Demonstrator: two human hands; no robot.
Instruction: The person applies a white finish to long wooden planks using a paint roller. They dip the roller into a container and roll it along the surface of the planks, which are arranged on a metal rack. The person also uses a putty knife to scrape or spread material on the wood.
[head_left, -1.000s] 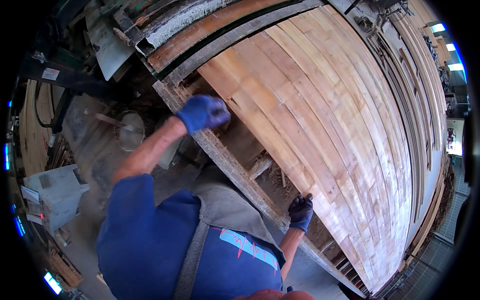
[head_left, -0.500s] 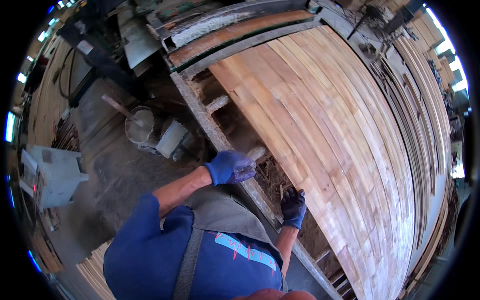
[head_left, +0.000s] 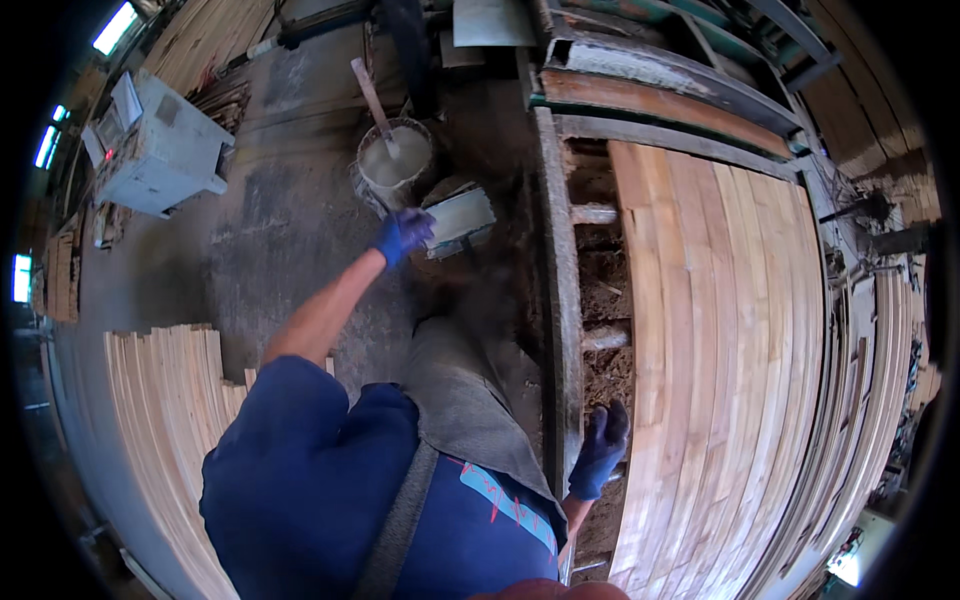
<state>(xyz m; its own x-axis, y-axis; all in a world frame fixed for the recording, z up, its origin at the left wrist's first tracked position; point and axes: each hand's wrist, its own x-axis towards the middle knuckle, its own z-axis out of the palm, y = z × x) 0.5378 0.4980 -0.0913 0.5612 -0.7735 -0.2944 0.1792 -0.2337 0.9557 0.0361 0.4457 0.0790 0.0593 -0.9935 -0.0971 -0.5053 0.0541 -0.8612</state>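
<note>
My left hand point(head_left: 403, 237), in a blue glove, reaches out to the left edge of a whitish rectangular tray point(head_left: 462, 216). Its fingers look apart, slightly blurred, and nothing shows in them. Behind the tray stands a round bucket point(head_left: 388, 178) of pale paste or liquid, with a wooden stick point(head_left: 372, 95) leaning out of it. My right hand point(head_left: 603, 448), gloved as well, hovers over the gap beside the long panel of wooden strips point(head_left: 715, 350). Its fingers point up and are slightly bent, with nothing seen in them.
A metal frame rail point(head_left: 562, 300) runs between me and the panel, with crossbars point(head_left: 606, 338) and debris in the gap. Stacked wood strips point(head_left: 170, 430) lie at left. A grey box-like stand point(head_left: 165, 150) is at far left. More strips point(head_left: 850, 400) lie beyond the panel.
My view has turned left. My left hand has left the frame rail and stretched out to the tray, its fingers loosening. My right hand has come off the panel's edge.
</note>
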